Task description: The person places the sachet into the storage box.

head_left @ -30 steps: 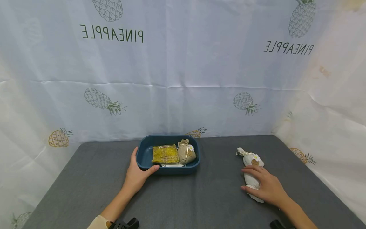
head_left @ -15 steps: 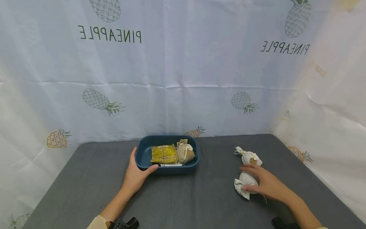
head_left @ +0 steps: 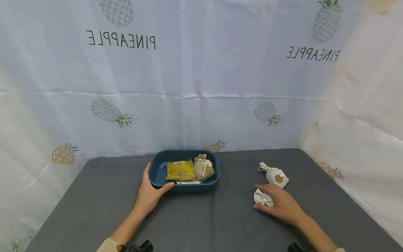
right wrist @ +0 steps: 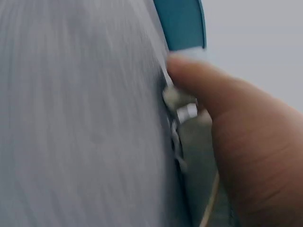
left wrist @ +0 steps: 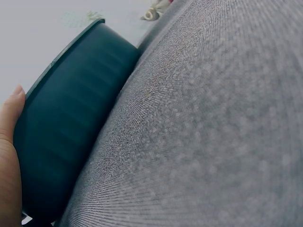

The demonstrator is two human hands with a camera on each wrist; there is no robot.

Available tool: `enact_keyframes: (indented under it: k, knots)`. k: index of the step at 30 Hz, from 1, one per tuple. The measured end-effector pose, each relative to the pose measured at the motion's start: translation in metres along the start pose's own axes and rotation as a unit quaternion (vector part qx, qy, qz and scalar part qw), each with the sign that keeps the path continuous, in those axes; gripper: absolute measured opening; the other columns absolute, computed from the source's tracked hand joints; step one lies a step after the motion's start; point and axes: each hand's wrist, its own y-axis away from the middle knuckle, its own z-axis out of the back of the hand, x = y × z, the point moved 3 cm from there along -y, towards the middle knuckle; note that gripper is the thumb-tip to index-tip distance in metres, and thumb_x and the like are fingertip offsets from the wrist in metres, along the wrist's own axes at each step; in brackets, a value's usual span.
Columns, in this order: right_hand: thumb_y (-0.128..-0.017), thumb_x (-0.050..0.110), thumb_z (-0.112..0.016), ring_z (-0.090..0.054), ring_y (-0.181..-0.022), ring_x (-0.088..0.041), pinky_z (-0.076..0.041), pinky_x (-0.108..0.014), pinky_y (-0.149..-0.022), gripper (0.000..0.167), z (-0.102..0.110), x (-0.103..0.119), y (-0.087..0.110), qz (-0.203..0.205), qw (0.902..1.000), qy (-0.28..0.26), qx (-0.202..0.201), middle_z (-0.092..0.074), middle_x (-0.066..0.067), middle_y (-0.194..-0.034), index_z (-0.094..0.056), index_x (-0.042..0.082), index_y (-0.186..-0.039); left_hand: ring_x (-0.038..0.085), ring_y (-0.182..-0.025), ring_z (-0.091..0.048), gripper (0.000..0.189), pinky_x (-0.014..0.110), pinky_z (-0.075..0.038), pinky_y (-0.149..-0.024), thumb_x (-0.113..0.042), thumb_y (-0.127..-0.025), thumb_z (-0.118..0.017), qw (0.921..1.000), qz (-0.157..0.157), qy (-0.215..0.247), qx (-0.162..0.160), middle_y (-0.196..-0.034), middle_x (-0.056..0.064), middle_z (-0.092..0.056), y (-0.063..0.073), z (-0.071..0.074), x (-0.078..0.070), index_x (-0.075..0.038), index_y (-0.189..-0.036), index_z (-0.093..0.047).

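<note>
Just left of six o'clock in the head view, the left hand (head_left: pixel 149 194) lies spread round the eight o'clock corner of a blue tray (head_left: pixel 195 189) holding a yellow packet (head_left: pixel 181 170) and a tan drawstring sachet (head_left: pixel 203 172). Toward half past four, the right hand (head_left: pixel 282 205) pinches a white cloth sachet (head_left: pixel 263 198); a flower-trimmed sachet (head_left: pixel 276 176) lies just beyond, at its one o'clock. From the left wrist, the thumb shows against the tray's wall. From the right wrist, blurred, the thumb laps over the white cloth sachet, the tray just past twelve o'clock. Gripping that sachet seems the step in hand; the next move likely calls for a firm pinch.
</note>
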Motion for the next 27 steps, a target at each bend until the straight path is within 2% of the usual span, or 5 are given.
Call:
enact_keyframes:
  k: [4, 7, 10, 17, 27]
  knots:
    - [-0.076, 0.049, -0.085, -0.066, -0.112, -0.020, -0.051, -0.049, -0.094, 0.071, -0.004, 0.007, -0.003, 0.036, 0.9986, 0.021, -0.030, -0.069, 0.005, -0.124, -0.064, 0.019, -0.137, 0.049, -0.152, -0.023, 0.118, 0.072, -0.029, -0.113, -0.050, -0.085, -0.078, 1.0000, -0.002, -0.003, -0.002, -0.169, 0.022, -0.011, 0.000, 0.000, 0.001, -0.020, -0.164, 0.003]
    - [-0.073, 0.042, -0.089, -0.064, -0.114, -0.016, -0.051, -0.042, -0.094, 0.071, -0.005, 0.010, -0.002, 0.077, 0.9963, 0.002, -0.038, -0.066, 0.006, -0.129, -0.064, 0.022, -0.137, 0.049, -0.151, -0.024, 0.119, 0.072, -0.030, -0.113, -0.051, -0.084, -0.079, 1.0000, -0.003, -0.003, -0.002, -0.169, 0.023, -0.011, 0.000, -0.001, 0.001, -0.019, -0.164, 0.003]
    - [-0.072, 0.036, -0.090, -0.065, -0.105, -0.009, -0.053, -0.030, -0.084, 0.057, -0.005, 0.012, -0.001, 0.100, 0.9935, -0.011, -0.053, -0.068, 0.012, -0.120, -0.071, 0.026, -0.125, 0.049, -0.151, -0.024, 0.119, 0.072, -0.030, -0.113, -0.051, -0.084, -0.079, 1.0000, -0.002, -0.001, -0.004, -0.169, 0.023, -0.011, -0.001, -0.001, 0.002, -0.019, -0.164, 0.003]
    - [-0.066, 0.018, -0.094, -0.061, -0.086, 0.002, -0.046, -0.014, -0.078, 0.037, -0.009, 0.010, -0.005, 0.069, 0.9926, -0.027, -0.096, -0.064, 0.024, -0.094, -0.073, 0.031, -0.094, 0.049, -0.151, -0.024, 0.119, 0.072, -0.031, -0.112, -0.052, -0.084, -0.079, 1.0000, 0.000, -0.001, -0.005, -0.170, 0.022, -0.011, 0.001, 0.000, 0.004, -0.021, -0.164, 0.003]
    - [-0.063, -0.004, -0.089, -0.062, -0.080, 0.002, -0.045, -0.007, -0.074, 0.037, 0.009, 0.015, -0.017, 0.074, 0.9775, -0.147, -0.132, -0.070, 0.012, -0.088, -0.075, 0.018, -0.088, 0.049, -0.151, -0.026, 0.119, 0.072, -0.033, -0.111, -0.052, -0.084, -0.079, 0.9999, -0.008, 0.000, -0.009, -0.170, 0.021, -0.012, 0.002, 0.000, 0.003, -0.020, -0.164, 0.003]
